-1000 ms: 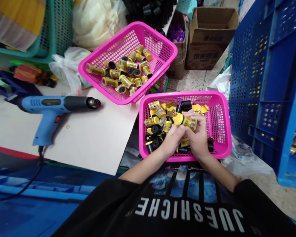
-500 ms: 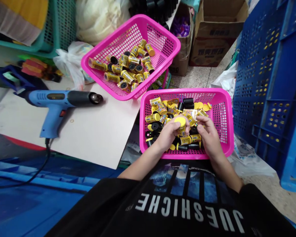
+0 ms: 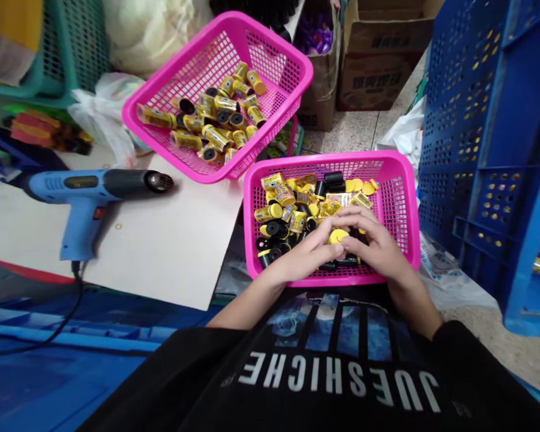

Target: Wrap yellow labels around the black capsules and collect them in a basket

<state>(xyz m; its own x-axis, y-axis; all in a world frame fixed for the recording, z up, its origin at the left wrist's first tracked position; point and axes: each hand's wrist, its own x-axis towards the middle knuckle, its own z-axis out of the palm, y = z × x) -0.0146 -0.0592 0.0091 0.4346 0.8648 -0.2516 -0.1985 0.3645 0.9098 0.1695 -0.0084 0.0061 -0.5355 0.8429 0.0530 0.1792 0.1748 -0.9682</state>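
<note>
- Both bare hands sit close together in my view, the left hand (image 3: 308,255) and the right hand (image 3: 375,247) meeting around a round yellow plastic cap (image 3: 338,236).
- I see the left hand half curled, with the cap in its grasp between thumb and fingers; whatever is below the cap is hidden from me.
- I see the right hand bent into a loose arch, fingers round the far side and thumb tip at the cap's edge; how firmly it grips I cannot tell.
- Beneath both hands I have a rectangular pink mesh plastic basket (image 3: 393,201).
- Left of and beyond the left hand, inside that basket, I make out small yellow-labelled plastic tubes (image 3: 285,193) and a black plastic spool end (image 3: 276,228).
- Just beyond the right hand lie glossy black plastic cylinders (image 3: 333,180) and flat round yellow discs (image 3: 368,188).
- Farther off, beyond and left of the left hand, I see a second pink mesh basket (image 3: 276,60) holding yellow-labelled cylinders (image 3: 216,137).
- Well to the left of the left hand, a blue heat gun with a black nozzle (image 3: 87,183) rests on a flat white board (image 3: 162,240).
- Well to the right of the right hand, I see a tall blue perforated plastic crate (image 3: 454,150).
</note>
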